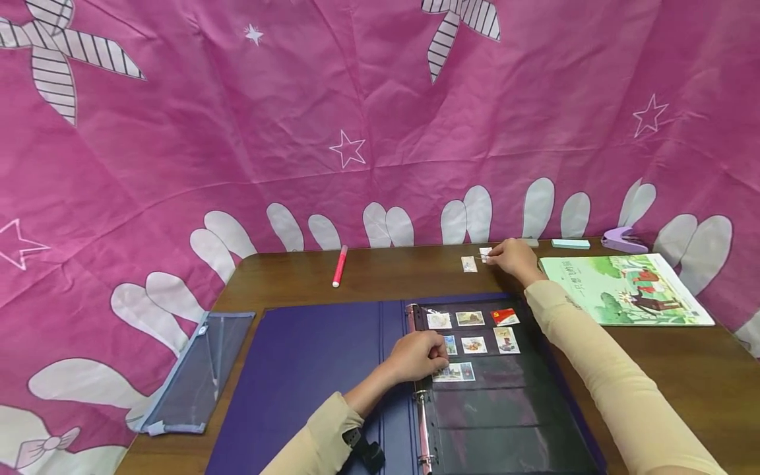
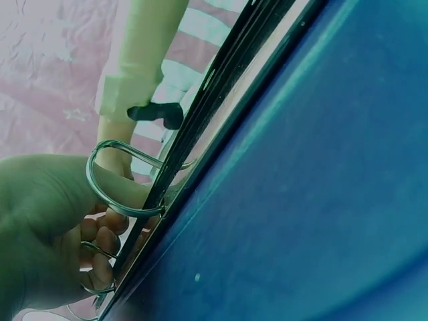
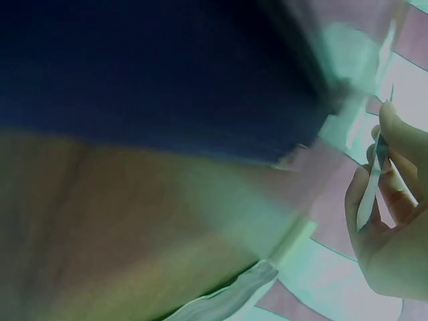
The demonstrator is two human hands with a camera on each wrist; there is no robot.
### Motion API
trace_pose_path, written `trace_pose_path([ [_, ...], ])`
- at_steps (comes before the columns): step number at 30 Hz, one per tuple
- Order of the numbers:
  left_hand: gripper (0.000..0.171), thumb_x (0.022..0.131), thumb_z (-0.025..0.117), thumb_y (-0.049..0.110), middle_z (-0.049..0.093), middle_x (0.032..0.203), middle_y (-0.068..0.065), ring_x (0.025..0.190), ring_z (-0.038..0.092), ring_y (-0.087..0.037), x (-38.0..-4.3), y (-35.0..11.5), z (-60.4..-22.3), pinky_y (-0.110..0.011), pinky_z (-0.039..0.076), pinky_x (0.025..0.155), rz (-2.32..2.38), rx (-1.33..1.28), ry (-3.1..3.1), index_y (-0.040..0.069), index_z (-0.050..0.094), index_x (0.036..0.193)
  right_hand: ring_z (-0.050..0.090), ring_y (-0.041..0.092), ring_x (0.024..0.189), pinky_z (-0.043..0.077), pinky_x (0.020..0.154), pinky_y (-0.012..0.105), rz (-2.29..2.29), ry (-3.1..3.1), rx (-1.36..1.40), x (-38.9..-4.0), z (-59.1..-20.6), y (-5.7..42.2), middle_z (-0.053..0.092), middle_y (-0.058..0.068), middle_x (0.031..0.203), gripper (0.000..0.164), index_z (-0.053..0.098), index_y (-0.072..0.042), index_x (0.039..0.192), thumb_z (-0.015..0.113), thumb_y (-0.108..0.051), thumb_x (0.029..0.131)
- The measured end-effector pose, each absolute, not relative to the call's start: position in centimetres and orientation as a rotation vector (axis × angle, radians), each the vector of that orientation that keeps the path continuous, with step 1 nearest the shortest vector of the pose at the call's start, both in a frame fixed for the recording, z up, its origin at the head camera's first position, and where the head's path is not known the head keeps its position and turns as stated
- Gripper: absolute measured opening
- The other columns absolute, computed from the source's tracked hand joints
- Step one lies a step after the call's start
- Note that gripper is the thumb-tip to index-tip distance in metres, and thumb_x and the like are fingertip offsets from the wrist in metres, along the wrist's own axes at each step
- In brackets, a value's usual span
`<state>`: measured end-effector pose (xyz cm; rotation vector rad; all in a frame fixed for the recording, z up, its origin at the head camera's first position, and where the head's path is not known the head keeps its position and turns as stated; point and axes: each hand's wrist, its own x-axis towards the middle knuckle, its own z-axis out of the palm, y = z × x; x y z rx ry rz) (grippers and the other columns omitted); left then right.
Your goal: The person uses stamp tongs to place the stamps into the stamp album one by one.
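Observation:
A ring-bound stamp album (image 1: 320, 369) lies open, its black page (image 1: 487, 409) holding several stamps in clear pocket rows. My left hand (image 1: 415, 356) rests by the metal rings (image 2: 117, 177), fingers loosely curled at the page's left edge beside a wide stamp (image 1: 460, 372). Past the album's far edge, my right hand (image 1: 515, 258) grips slim metal tweezers (image 3: 374, 177), their tips pointing left. Those tips reach a small loose stamp (image 1: 485, 253) on the table; another loose stamp (image 1: 469, 264) lies just left of it.
A red marker (image 1: 340, 266) lies behind the album. To the left is a mesh zip pouch (image 1: 204, 373). On the right, a green picture book (image 1: 629, 290) sits under the right forearm's far side, with a purple stapler (image 1: 623, 240) and a light blue block (image 1: 570, 244) behind it.

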<state>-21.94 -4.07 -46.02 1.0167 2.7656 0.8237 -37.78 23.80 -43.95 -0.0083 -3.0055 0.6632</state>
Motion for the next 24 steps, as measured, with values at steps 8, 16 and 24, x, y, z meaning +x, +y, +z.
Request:
trace_pose_path([
  [8, 0.010, 0.078, 0.072, 0.019, 0.049, 0.063, 0.011, 0.056, 0.037, 0.004, -22.1, -3.8, -46.0, -0.015, 0.028, 0.052, 0.836, 1.005, 2.756, 0.019, 0.064, 0.071, 0.059, 0.040, 0.103, 0.048, 0.078, 0.049, 0.642, -3.027, 0.023, -38.9, -44.8, 23.9, 0.066, 0.018, 0.113, 0.029, 0.072, -0.010, 0.103, 0.068, -0.029, 0.081],
  [16, 0.010, 0.078, 0.071, 0.018, 0.047, 0.061, 0.011, 0.056, 0.036, 0.003, -22.1, -4.0, -46.0, -0.015, 0.028, 0.051, 0.864, 1.024, 2.744, 0.018, 0.063, 0.071, 0.060, 0.040, 0.104, 0.049, 0.077, 0.047, 0.604, -3.066, 0.017, -39.3, -44.8, 23.1, 0.067, 0.018, 0.112, 0.023, 0.074, -0.013, 0.097, 0.070, -0.026, 0.080],
  [24, 0.010, 0.078, 0.071, 0.018, 0.043, 0.061, 0.012, 0.056, 0.036, 0.003, -22.3, -3.8, -46.0, -0.015, 0.027, 0.052, 0.854, 1.027, 2.757, 0.019, 0.063, 0.071, 0.061, 0.039, 0.101, 0.050, 0.077, 0.049, 0.567, -3.022, 0.000, -39.5, -44.5, 22.8, 0.069, 0.018, 0.106, 0.017, 0.076, -0.010, 0.089, 0.070, -0.020, 0.077],
])
